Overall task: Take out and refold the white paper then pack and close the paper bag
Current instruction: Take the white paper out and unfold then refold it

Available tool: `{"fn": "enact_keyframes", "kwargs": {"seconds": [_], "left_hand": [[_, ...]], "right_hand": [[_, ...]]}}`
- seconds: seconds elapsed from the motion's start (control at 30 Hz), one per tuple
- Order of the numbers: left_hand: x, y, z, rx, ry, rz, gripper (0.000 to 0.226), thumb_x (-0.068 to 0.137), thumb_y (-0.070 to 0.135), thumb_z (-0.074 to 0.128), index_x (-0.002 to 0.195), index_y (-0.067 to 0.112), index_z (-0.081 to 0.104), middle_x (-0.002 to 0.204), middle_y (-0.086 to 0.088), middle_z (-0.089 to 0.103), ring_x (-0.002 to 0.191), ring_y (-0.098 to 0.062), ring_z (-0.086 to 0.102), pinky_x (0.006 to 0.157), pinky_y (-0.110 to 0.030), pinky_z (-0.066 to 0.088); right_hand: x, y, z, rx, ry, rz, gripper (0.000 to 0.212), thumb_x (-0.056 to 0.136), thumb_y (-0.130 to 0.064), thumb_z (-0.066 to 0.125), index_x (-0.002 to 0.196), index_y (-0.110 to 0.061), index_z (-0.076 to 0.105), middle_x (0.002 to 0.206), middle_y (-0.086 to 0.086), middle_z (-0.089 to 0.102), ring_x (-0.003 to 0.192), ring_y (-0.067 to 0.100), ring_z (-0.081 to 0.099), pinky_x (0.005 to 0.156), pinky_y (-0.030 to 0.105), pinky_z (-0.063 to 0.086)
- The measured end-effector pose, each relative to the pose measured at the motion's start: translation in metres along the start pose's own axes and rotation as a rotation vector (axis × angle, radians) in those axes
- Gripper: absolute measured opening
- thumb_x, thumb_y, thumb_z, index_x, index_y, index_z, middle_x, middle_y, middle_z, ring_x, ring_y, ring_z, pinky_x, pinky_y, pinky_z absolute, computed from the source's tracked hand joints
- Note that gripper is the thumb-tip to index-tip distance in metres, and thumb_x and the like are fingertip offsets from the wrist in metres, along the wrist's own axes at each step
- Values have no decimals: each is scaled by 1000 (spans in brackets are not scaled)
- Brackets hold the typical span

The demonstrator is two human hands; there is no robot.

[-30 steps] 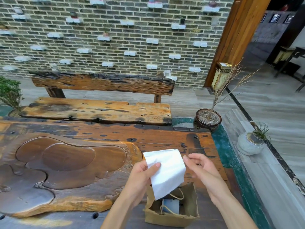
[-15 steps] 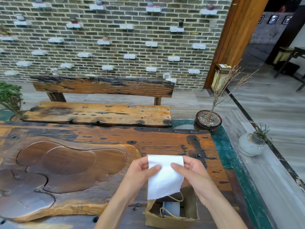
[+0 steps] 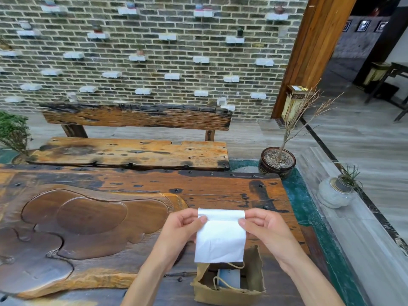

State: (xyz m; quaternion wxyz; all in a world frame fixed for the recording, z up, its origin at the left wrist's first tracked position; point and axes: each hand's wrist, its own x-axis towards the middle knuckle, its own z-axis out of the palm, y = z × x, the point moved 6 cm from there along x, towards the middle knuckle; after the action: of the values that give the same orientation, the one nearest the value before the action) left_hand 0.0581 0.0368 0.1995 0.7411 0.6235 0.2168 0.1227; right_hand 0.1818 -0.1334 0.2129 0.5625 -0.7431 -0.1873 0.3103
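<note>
Above the tabletop (image 3: 220,191), near its front edge: left hand (image 3: 181,228) and right hand (image 3: 265,226) raised side by side, palms turned inward, each pinching a top corner of paper (image 3: 220,239). Held upright, long axis vertical, top edge rolled over, lower edge hanging free just over open bag (image 3: 229,294). Inside bag, a pale box (image 3: 228,278).

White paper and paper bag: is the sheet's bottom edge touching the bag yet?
Cannot tell. In the head view the white paper, pinched by the left hand and right hand, overlaps the paper bag rim; no gap or contact shows.
</note>
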Motion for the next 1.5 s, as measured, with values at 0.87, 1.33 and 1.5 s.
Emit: {"fn": "enact_keyframes", "kwargs": {"seconds": [0.87, 1.33, 1.5], "left_hand": [[-13, 30, 2, -96, 32, 102, 32, 92, -4, 56, 110, 18, 69, 95, -11, 78, 84, -18, 73, 65, -25, 56], [-16, 26, 4, -94, 134, 115, 16, 84, 20, 68, 95, 15, 76, 83, -12, 78, 77, -15, 68, 65, -22, 53], [-17, 24, 3, -87, 159, 115, 13, 89, 12, 65, 93, 15, 76, 86, -17, 77, 76, -17, 67, 67, -25, 51]], "right_hand": [[-12, -27, -9, 23, 89, -248, 18, 86, 8, 65, 83, -9, 71, 87, 4, 77, 83, 13, 72, 72, 21, 56], [-21, -36, -7, 79, 111, -211, 23, 87, -1, 68, 105, -16, 63, 90, 3, 79, 85, 15, 74, 74, 27, 53], [-19, -25, -4, 179, 100, -129, 22, 95, -11, 59, 112, -23, 67, 94, 6, 78, 93, 19, 71, 84, 35, 51]]}}
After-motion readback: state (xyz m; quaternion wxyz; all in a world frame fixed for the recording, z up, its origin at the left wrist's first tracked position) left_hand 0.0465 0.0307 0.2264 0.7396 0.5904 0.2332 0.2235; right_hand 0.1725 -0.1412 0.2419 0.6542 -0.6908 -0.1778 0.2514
